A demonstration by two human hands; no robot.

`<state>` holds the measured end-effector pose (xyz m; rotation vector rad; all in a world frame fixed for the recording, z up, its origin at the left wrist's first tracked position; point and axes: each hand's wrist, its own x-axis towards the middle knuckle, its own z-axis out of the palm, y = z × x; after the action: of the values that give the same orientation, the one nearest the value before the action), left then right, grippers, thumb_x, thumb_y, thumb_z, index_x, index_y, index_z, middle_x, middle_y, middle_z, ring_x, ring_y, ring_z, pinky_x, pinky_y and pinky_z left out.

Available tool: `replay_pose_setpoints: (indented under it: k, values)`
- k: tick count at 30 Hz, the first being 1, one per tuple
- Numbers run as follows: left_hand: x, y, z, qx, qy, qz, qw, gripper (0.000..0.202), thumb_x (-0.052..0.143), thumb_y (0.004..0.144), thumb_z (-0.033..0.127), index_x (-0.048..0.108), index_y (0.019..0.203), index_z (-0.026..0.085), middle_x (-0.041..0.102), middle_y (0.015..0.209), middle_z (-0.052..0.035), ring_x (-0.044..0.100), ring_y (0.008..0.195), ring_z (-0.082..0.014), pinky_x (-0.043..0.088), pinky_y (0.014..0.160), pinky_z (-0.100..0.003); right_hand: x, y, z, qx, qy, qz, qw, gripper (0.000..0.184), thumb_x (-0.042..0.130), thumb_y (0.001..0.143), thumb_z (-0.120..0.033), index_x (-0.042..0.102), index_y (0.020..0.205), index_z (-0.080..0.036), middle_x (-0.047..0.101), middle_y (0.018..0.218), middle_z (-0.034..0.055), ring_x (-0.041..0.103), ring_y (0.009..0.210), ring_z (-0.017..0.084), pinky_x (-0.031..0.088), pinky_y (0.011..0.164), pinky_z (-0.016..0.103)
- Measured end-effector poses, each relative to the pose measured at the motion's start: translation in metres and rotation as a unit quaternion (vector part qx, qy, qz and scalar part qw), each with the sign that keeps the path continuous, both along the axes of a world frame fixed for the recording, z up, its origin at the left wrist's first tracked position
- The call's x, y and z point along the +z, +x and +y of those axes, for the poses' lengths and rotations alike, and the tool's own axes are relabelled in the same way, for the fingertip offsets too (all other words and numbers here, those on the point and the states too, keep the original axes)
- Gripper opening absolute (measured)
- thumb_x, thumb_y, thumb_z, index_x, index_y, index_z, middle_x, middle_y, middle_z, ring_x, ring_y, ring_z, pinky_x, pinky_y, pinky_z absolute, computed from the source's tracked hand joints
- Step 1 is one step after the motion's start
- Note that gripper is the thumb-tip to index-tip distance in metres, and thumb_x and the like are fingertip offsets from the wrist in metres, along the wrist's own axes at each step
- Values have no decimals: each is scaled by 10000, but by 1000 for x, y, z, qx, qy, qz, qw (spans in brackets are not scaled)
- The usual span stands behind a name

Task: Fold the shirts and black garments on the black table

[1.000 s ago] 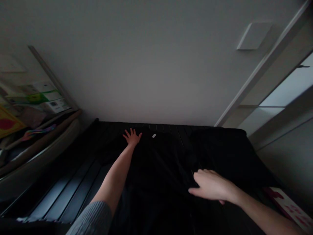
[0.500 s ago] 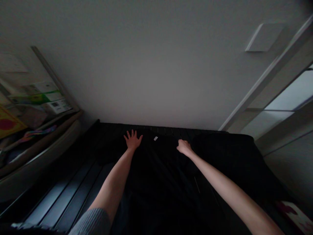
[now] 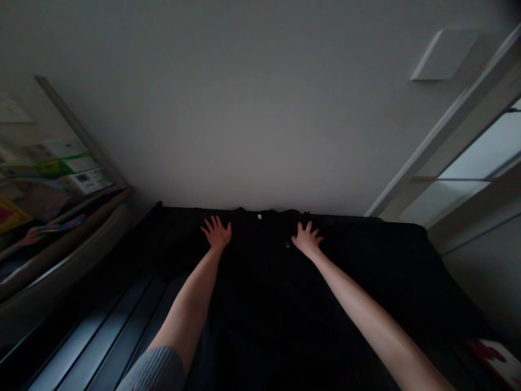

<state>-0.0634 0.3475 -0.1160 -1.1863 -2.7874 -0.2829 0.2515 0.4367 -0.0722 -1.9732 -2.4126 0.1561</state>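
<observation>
A black garment [image 3: 260,288], which looks like a shirt, lies spread between my arms, its far edge close to the wall. At the middle of that edge is a small white tag [image 3: 259,216]. My left hand [image 3: 217,233] rests on the garment's left side, palm down with fingers spread. On the right side, my right hand [image 3: 307,237] also lies flat with fingers apart, holding nothing. A small pale mark [image 3: 287,245] shows on the cloth just left of it. The dark cloth's outline is hard to make out.
Under the garment is a dark slatted surface [image 3: 97,331], bounded by a pale wall [image 3: 260,108]. A dark, block-like thing [image 3: 391,266] sits at right. Cluttered shelves and a rounded bin [image 3: 106,233] stand at left. A red and white item [image 3: 499,361] lies lower right.
My right hand has gone from a closed fist to open and flat. The garment's far edge and tag have moved toward the wall, and its folds have smoothed out. My left hand stays spread.
</observation>
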Motion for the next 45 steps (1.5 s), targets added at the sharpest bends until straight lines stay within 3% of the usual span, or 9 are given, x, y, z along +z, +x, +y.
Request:
replay_pose_setpoints:
  k: [7, 10, 16, 21, 24, 30, 35, 39, 45]
  values:
    - [6, -22, 7, -38, -40, -27, 998, 821, 174, 885, 641, 240, 1521, 126, 133, 1610, -118, 85, 1469, -391, 130, 1155, -615, 20, 53, 4, -88, 55, 27, 994, 362, 325, 933, -120, 529, 1229, -73, 531, 1144, 228, 674, 907, 250, 517, 728, 327]
    - [10, -33, 8, -67, -49, -32, 996, 796, 188, 890, 637, 276, 1512, 148, 158, 1607, -101, 119, 1468, -375, 141, 1159, -601, 29, 84, -5, -146, 96, -17, 984, 398, 287, 929, -111, 583, 1190, -56, 543, 1127, 262, 642, 940, 291, 513, 698, 364]
    - [32, -23, -9, -115, 63, 69, 989, 610, 141, 966, 383, 428, 1413, 83, 353, 1537, -154, 284, 1434, -271, 106, 1196, -507, 26, 105, -44, -38, 145, -86, 985, 459, 292, 897, -68, 615, 1222, -32, 490, 1326, 277, 370, 1283, 388, 358, 961, 510]
    - [50, 16, -54, -214, 68, 73, 972, 481, 257, 951, 283, 504, 1343, 152, 446, 1486, -106, 378, 1379, -221, 187, 1190, -429, 10, 91, -64, 82, 128, -28, 988, 517, 369, 898, -133, 456, 1405, -81, 259, 1567, 162, 105, 1458, 328, 132, 1139, 505]
    - [49, 36, -100, -232, 36, 46, 971, 486, 298, 950, 315, 469, 1380, 166, 385, 1530, -87, 340, 1408, -218, 254, 1167, -402, -2, 90, -72, 158, 34, -12, 987, 469, 387, 939, -278, 495, 1382, -166, 375, 1528, 99, 231, 1435, 277, 182, 1143, 462]
    - [26, 26, -191, -250, -62, -9, 966, 602, 280, 957, 494, 269, 1511, 259, 268, 1583, -21, 225, 1464, -238, 229, 1184, -439, -2, 117, -85, 77, -102, -39, 991, 553, 465, 892, -253, 423, 1435, -157, 419, 1475, 189, 478, 1301, 287, 306, 1077, 451]
    - [29, 5, -206, -240, -85, 11, 967, 653, 308, 947, 523, 280, 1511, 195, 257, 1584, -54, 221, 1464, -242, 186, 1203, -414, 8, 140, -104, 82, -143, -29, 986, 572, 497, 863, -169, 427, 1429, -212, 387, 1520, 114, 388, 1382, 249, 194, 1148, 530]
    - [43, 24, -215, -261, -79, 9, 962, 561, 294, 970, 440, 376, 1464, 186, 321, 1563, -68, 213, 1468, -224, 168, 1204, -439, 23, 143, -138, 108, -59, 47, 991, 417, 483, 904, -202, 549, 1311, -140, 468, 1454, 144, 412, 1361, 265, 202, 1160, 509]
    - [52, 67, -270, -329, -56, -49, 942, 512, 292, 973, 452, 420, 1432, 264, 376, 1539, -29, 299, 1437, -192, 246, 1181, -433, 58, 120, -230, 362, -182, 237, 883, 552, 638, 823, -395, 541, 1328, -194, 520, 1412, 103, 426, 1350, 232, 302, 1132, 383]
